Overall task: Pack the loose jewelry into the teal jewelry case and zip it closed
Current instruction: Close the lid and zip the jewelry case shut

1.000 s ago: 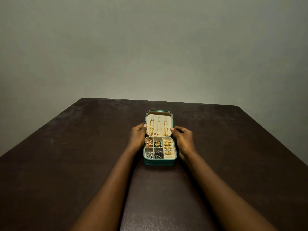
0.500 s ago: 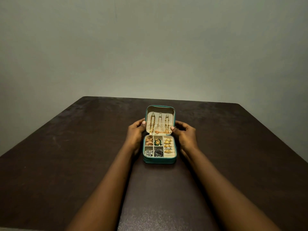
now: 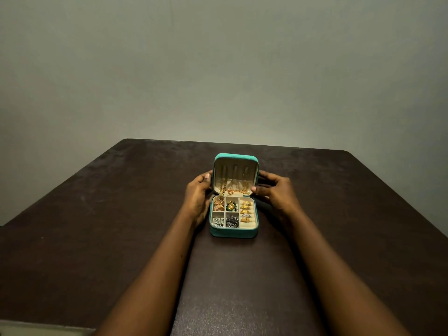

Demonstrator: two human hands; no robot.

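Case at centre frame: teal jewelry case (image 3: 233, 232) sat on a dark brown table (image 3: 121, 226), base flat, front wall toward the bottom of the frame. Zip undone. Lid (image 3: 234, 159) stood raised at the far side of the base, close to upright, cream lining facing the camera.

Left hand (image 3: 197, 197) held the lid's left edge, thumb (image 3: 207, 176) on the front rim, the other fingers curled out of sight behind. Right hand (image 3: 278, 192) clamped the lid's right edge: thumb (image 3: 257, 189) pressed at the lower right corner of the lining, fingers (image 3: 266, 175) wrapped round the back. Both forearms ran up from the bottom edge of the frame, one on each side of the case.

Gold chains (image 3: 236, 189) hung inside the lid, slumped in a heap along its lower edge; one end trailed over the hinge line toward the upper-left compartment.

Base tray, cream, divided:
- upper-left compartment: rose-gold pieces (image 3: 219, 204)
- upper-middle compartment: green-and-gold piece (image 3: 231, 206)
- lower-left compartment: silver piece (image 3: 218, 222)
- lower-middle compartment: dark grey piece (image 3: 232, 221)
- right column, ring rolls: gold rings (image 3: 246, 210) stacked in a row, with one silvery ring among them.

Exact type of the small pieces could not be made out at this size.

Grey-green wall (image 3: 218, 69) filled the upper half of the frame behind the table's far edge.
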